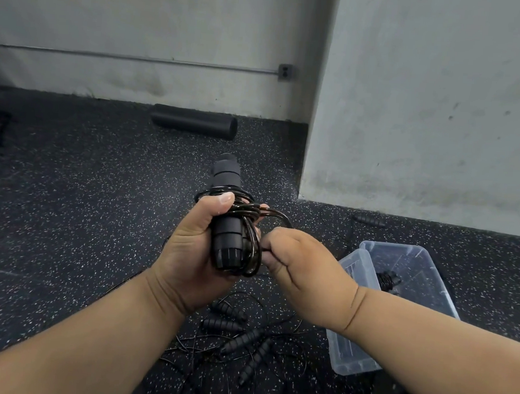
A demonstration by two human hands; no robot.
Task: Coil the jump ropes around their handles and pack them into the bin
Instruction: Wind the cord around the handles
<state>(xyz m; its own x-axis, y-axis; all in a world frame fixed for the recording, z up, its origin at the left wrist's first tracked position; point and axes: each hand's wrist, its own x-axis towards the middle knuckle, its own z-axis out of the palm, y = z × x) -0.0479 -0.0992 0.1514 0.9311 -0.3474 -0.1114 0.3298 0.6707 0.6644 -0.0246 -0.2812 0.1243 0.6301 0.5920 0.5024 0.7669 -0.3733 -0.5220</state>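
Here the left hand (196,247) grips a pair of black handles (228,216) held upright above the floor (83,200), with dark rope (252,227) looped around them. The right hand (303,267) pinches that rope just beside the handles. More jump ropes (242,337) lie tangled on the floor below, next to a clear bin (432,270) holding one coiled rope (388,281).
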